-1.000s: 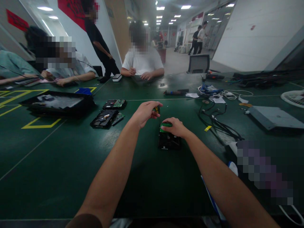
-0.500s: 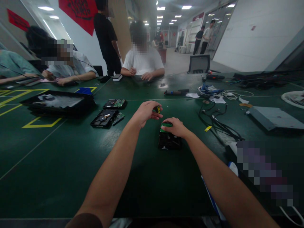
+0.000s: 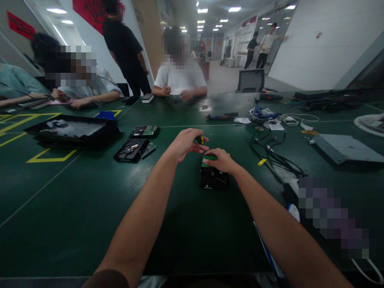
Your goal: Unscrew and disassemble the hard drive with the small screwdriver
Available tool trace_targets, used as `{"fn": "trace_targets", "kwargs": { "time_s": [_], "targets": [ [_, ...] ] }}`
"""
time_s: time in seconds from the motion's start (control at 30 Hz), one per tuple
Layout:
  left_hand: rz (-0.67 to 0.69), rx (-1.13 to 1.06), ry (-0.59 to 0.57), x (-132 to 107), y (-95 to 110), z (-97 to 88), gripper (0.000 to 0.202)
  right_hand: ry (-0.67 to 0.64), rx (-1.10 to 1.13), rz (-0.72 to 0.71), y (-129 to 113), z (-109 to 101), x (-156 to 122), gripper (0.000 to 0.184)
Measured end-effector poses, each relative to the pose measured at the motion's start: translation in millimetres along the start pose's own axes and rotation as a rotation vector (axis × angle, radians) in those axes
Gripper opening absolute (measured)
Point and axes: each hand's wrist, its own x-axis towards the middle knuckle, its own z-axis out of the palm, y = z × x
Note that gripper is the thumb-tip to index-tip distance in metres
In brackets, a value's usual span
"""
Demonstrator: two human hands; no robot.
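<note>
A black hard drive (image 3: pixel 213 179) lies flat on the green table in front of me, with a green circuit board (image 3: pixel 207 161) at its far end. My right hand (image 3: pixel 221 160) grips that end, thumb over the board and fingers along the far edge. Just beyond and to the left, my left hand (image 3: pixel 189 143) curls around a screwdriver, of which only the black-and-yellow handle (image 3: pixel 200 139) shows. Its shaft and tip are hidden, so I cannot tell whether it touches the drive.
Left of my arms lie another hard drive (image 3: pixel 144 131), an opened one (image 3: pixel 131 150) and a loose board (image 3: pixel 149 149). A black tray (image 3: pixel 72 134) stands farther left. Cables (image 3: pixel 274 154), a grey metal box (image 3: pixel 345 148) and a yellow tag (image 3: pixel 262 162) are at right. A person (image 3: pixel 180 76) sits opposite.
My left hand has shifted very slightly to the right, toward the drive. My right hand and the drive hold the same place. A standing person in black has leaned in the background.
</note>
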Motion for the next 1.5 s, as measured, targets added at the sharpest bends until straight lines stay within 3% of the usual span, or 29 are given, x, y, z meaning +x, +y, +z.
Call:
{"fn": "trace_targets", "kwargs": {
  "time_s": [0.23, 0.5, 0.7, 0.97, 1.17, 1.5],
  "targets": [
    [0.08, 0.175, 0.069, -1.2, 1.8, -2.6, 0.02, -0.009, 0.016, -0.01, -1.8, -2.1, -0.7, 0.041],
    [0.017, 0.025, 0.018, 1.4, -0.9, -3.3, 0.018, -0.002, 0.005, -0.003, -2.2, -1.8, -1.2, 0.041],
    [0.047, 0.081, 0.074, 2.2, -0.1, -4.5, 0.02, -0.014, -0.017, 0.015, -3.5, -2.4, -0.6, 0.043],
    [0.0, 0.016, 0.008, 3.7, -1.9, -3.9, 0.021, -0.01, -0.011, 0.01, -4.0, -3.0, -1.6, 0.042],
    [0.054, 0.072, 0.054, 3.6, -1.7, -3.6, 0.021, -0.01, -0.012, 0.003, -3.7, -3.4, -1.6, 0.043],
    [0.016, 0.006, 0.031, 2.1, -1.7, -3.2, 0.017, 0.0, -0.006, -0.021, -0.4, -0.7, -0.5, 0.04]
  ]
}}
